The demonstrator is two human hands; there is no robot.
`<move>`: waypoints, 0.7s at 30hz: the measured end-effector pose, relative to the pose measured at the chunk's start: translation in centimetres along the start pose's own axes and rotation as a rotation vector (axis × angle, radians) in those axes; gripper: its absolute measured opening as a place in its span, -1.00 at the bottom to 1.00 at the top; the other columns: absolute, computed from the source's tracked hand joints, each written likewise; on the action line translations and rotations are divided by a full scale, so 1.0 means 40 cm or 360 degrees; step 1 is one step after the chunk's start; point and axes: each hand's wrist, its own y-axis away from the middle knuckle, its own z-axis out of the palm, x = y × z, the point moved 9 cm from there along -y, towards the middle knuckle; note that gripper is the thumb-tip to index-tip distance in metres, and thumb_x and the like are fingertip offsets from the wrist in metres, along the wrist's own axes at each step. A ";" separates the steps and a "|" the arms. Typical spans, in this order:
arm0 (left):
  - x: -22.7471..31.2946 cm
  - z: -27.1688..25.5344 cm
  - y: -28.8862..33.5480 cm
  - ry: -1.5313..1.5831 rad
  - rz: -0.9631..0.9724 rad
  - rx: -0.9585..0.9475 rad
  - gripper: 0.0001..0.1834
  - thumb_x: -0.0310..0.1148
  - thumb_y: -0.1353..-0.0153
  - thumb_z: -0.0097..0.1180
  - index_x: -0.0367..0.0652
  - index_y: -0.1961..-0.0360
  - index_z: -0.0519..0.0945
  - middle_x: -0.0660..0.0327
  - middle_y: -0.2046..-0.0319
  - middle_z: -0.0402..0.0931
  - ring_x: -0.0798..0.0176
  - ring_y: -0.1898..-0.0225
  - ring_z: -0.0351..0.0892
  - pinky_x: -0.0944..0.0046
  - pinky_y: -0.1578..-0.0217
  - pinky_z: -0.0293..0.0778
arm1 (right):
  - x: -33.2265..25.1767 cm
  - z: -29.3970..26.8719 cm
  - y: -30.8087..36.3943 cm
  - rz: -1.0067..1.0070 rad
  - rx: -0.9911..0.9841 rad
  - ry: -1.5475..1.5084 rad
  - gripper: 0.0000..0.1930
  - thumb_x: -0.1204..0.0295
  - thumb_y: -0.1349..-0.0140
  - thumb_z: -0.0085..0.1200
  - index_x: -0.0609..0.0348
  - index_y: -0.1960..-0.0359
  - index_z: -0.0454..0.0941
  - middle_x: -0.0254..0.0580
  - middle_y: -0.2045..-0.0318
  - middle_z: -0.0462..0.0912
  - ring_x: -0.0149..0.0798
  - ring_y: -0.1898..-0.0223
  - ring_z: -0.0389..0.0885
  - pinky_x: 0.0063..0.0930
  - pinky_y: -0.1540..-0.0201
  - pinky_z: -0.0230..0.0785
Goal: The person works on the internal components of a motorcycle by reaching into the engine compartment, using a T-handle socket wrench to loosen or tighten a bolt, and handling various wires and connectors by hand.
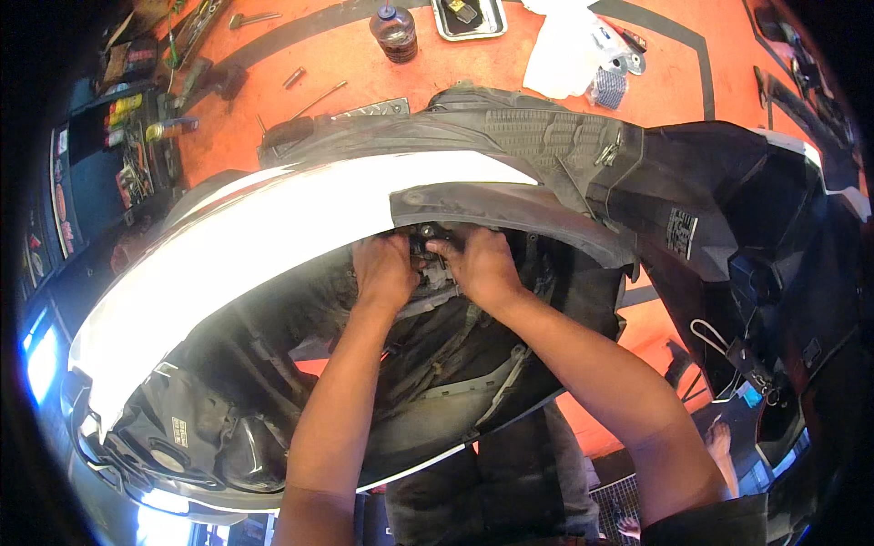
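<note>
Both my arms reach down into the opened body of a motor scooter, whose white side panel (246, 227) curves around the opening. My left hand (386, 269) is closed at a dark metal part (428, 238) of the engine area, its fingertips hidden behind it. On the other side of that part is my right hand (488, 266), with the thumb pointing inward and the fingers curled out of sight. Between the hands a greyish metal piece (437, 272) shows in part. What exactly each hand grips is hidden. A dark trim edge (492, 207) overhangs the fingers.
The scooter's black footboard (537, 135) and front section (728, 214) extend to the right. On the orange floor beyond stand a dark bottle (394, 36), a metal tray (469, 20) and white plastic bags (564, 55). Tools and bottles (127, 118) crowd the left. A person's foot (718, 441) shows lower right.
</note>
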 end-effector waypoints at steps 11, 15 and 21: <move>0.024 0.007 0.027 -0.0149 0.0003 0.0177 -0.20 -0.39 0.24 0.43 -0.18 -0.19 0.55 0.09 -0.16 0.57 0.03 -0.32 0.37 -0.10 -0.37 0.10 | 0.003 0.013 0.014 0.0148 -0.0207 0.0299 -0.52 0.10 -0.27 0.27 0.30 0.00 0.61 0.32 0.16 0.67 0.30 0.05 0.63 0.00 0.02 0.53; 0.017 0.017 0.024 -0.0157 0.0016 0.0153 -0.20 -0.36 0.23 0.45 -0.14 -0.19 0.54 0.08 -0.12 0.59 0.01 -0.31 0.37 -0.13 -0.33 0.13 | -0.015 0.003 0.012 0.0086 -0.0172 0.0170 -0.54 0.12 -0.29 0.26 0.31 0.02 0.62 0.35 0.21 0.66 0.32 0.10 0.65 0.03 0.06 0.54; 0.023 0.019 0.014 -0.0138 0.0044 0.0112 -0.20 -0.36 0.22 0.46 -0.15 -0.18 0.51 0.09 -0.14 0.55 -0.05 -0.35 0.27 -0.20 -0.30 0.16 | -0.025 0.008 0.018 0.0029 -0.0161 0.0211 -0.65 0.19 -0.30 0.24 0.32 0.21 0.61 0.30 0.35 0.66 0.35 0.23 0.66 0.09 0.15 0.53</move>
